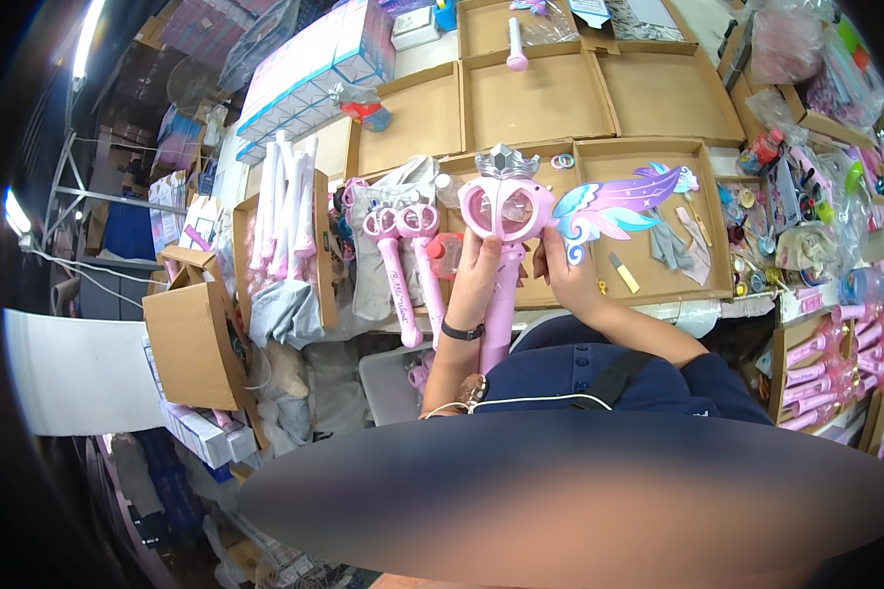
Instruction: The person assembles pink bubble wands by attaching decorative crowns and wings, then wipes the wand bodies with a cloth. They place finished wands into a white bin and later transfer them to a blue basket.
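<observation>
Background: cardboard trays (pixel 535 93), upper centre
Left hand (pixel 476 270): gripping wand (pixel 506 272)!
Right hand (pixel 566 276): pinching wing (pixel 624 201) root
Knack: probably steady wand, gentle pinch

White table (pixel 330 143) under shallow cardboard trays (pixel 535 93) and pastel cartons (pixel 314 71)

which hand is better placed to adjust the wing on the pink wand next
Probably the right hand: it is right by the base of the wing. The left hand looks occupied, gripping the pink wand just below its ring-shaped head.
</observation>
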